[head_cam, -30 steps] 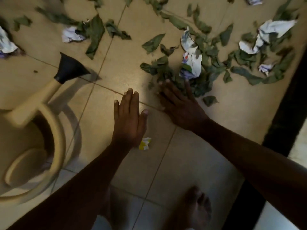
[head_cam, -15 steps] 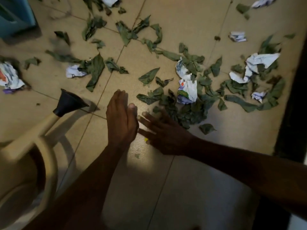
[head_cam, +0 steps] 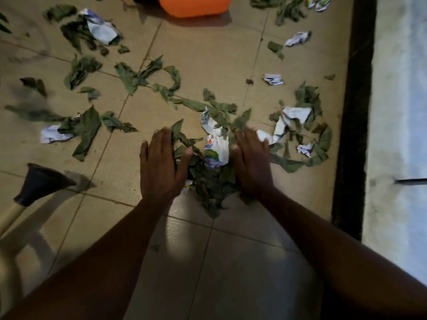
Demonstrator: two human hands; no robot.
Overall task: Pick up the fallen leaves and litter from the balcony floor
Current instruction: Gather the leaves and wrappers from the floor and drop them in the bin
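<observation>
Many leaves point(head_cam: 86, 130), beige tile floor point(head_cam: 208, 65), poss. sill point(head_cam: 355, 112)

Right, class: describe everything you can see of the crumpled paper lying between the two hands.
The crumpled paper is white with blue, green and orange print, creased and partly folded. It lies on the tiled floor amid a heap of green leaves, some overlapping its upper part. It sits between the left hand and right hand; the right thumb is close to its edge, contact unclear.

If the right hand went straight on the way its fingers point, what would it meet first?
Most likely the green leaf just ahead of the right hand, beside the crumpled paper; blur hides whether they already touch.
</observation>
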